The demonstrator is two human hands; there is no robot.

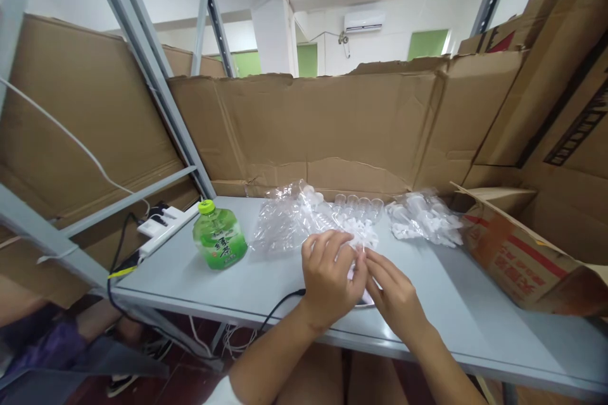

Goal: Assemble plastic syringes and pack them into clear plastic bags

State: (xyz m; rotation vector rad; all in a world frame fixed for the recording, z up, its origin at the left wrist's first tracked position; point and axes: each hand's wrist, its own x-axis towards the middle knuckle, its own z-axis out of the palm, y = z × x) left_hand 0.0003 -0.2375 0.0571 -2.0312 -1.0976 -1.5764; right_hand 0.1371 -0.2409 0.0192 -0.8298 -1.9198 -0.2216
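Observation:
My left hand (pixel 330 272) and my right hand (pixel 394 297) meet over the front part of the grey table (pixel 266 285). Fingers of both hands are pinched together at the tips. Whatever they grip is small and mostly hidden; a bit of white shows near the fingertips. Beneath them lies a flat, light-coloured object (pixel 367 299), largely covered, with a black cable running toward it. Just beyond my hands is a pile of small white plastic pieces (pixel 365 231). Several small clear plastic cups (pixel 352 204) stand in a row behind the pile.
A clear plastic bag (pixel 278 224) lies left of the pile, and another bag of white pieces (pixel 425 218) lies right. A green drink bottle (pixel 218 237) stands at left, near a power strip (pixel 168 228). An open cardboard box (pixel 527 259) sits at right. Cardboard walls (pixel 332 117) enclose the table.

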